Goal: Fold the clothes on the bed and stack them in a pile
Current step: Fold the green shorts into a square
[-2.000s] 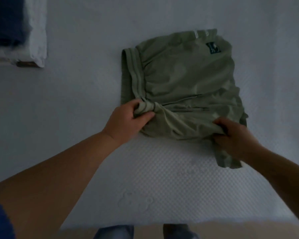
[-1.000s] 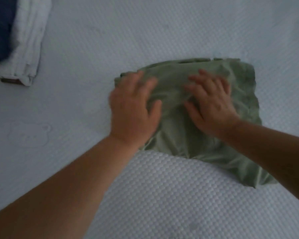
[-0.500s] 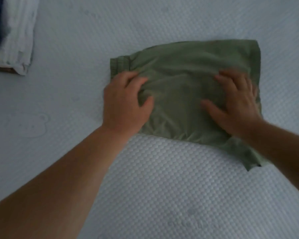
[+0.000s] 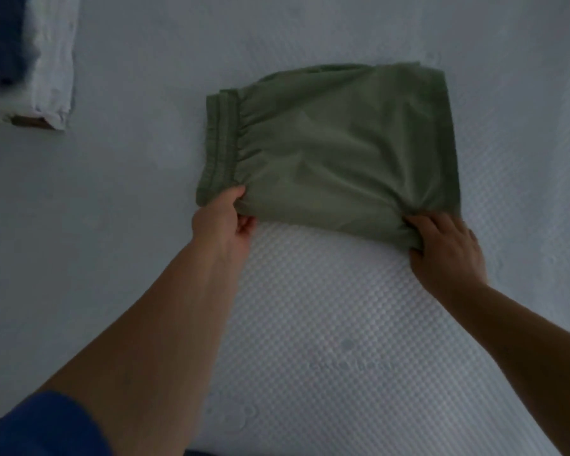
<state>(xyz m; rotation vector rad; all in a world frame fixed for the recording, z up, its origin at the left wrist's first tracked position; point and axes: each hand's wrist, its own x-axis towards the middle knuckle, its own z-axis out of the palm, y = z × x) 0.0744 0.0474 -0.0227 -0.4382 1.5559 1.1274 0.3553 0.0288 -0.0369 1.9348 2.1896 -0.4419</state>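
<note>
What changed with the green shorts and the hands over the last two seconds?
The green shorts were folded over once more, hiding the logo, and pressed flat with open palms. Now the left hand and right hand have slid back and pinch the near corners. The white and blue pile stays at far left on the bed.

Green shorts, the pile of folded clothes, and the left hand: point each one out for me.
green shorts (image 4: 339,153), head view, middle of the folded fabric.
pile of folded clothes (image 4: 51,60), head view, white garment at upper left.
left hand (image 4: 221,225), head view, back of the hand gripping the shorts' near edge.
</note>
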